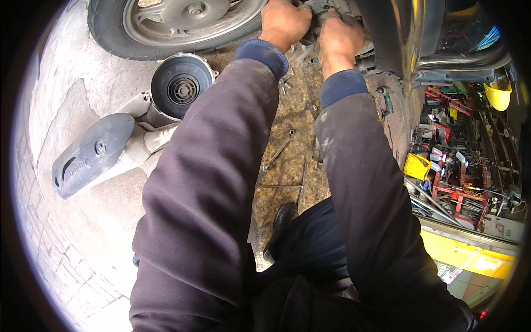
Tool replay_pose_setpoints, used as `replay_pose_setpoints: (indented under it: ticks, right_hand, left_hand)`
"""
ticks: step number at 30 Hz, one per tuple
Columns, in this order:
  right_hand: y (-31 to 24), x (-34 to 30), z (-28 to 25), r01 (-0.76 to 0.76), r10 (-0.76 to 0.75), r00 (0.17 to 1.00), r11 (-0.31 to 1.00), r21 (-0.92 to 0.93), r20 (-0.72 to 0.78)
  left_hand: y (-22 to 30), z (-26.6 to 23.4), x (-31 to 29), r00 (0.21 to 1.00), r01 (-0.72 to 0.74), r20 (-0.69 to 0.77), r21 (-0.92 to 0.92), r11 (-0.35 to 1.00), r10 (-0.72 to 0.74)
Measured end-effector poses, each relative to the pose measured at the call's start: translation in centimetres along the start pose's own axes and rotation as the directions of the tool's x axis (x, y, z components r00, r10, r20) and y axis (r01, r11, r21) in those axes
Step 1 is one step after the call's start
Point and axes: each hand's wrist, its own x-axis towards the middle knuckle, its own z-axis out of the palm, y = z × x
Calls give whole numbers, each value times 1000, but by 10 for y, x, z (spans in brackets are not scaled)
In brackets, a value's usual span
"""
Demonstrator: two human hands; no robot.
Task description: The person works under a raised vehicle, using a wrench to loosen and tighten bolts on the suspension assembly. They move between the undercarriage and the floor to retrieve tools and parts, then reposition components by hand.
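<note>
Both of my arms reach to the top edge, where a scooter's rear wheel stands beside greyish metal engine parts. My left hand is closed against these parts, right by the tyre. Its fingertips run past the upper edge, so what they grip is hidden. Just to its right, my right hand is curled over the metal, fingers bent. Whatever lies under them does not show clearly. Between my forearms, a wrench and a thin T-shaped metal rod tool lie on the stained ground.
Left of my arms lie a round black cover and an exhaust muffler with a dark shield. Small bolts are scattered below my hands. A power tool lies at the right, near a rack of tools and a yellow bin.
</note>
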Motion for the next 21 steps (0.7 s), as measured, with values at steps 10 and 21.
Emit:
replay_pose_setpoints:
  ticks: [10, 21]
  right_hand:
    - [-10, 2, 6, -308, 338, 941, 880, 363, -20]
    - [-24, -3, 3, -464, 472, 879, 809, 361, 72]
  left_hand:
    - [13, -6, -4, 986, 131, 136, -287, 949, -95]
    - [15, -4, 0, 996, 78, 46, -136, 988, -73]
